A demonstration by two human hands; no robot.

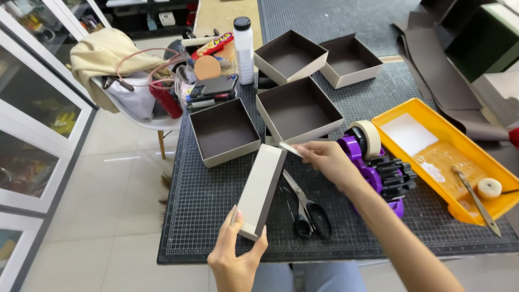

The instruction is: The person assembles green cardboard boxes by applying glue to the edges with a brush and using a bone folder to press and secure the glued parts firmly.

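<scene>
Left hand [236, 254] grips near end of beige box [261, 190], fingers closed on its edge, box tilted on its side above counter [216, 216]. Right hand [324, 159] pinches strip of tape [290, 149] at box's far end, grip closed. Scissors [305, 208] lie just beside box. Purple tape dispenser [373, 162] near right hand. 4 open boxes behind; yellow tray [432, 130] right.

Cream box [261, 190] (dark brown inside), purple dispenser [373, 172], yellow tray [459, 211].
</scene>
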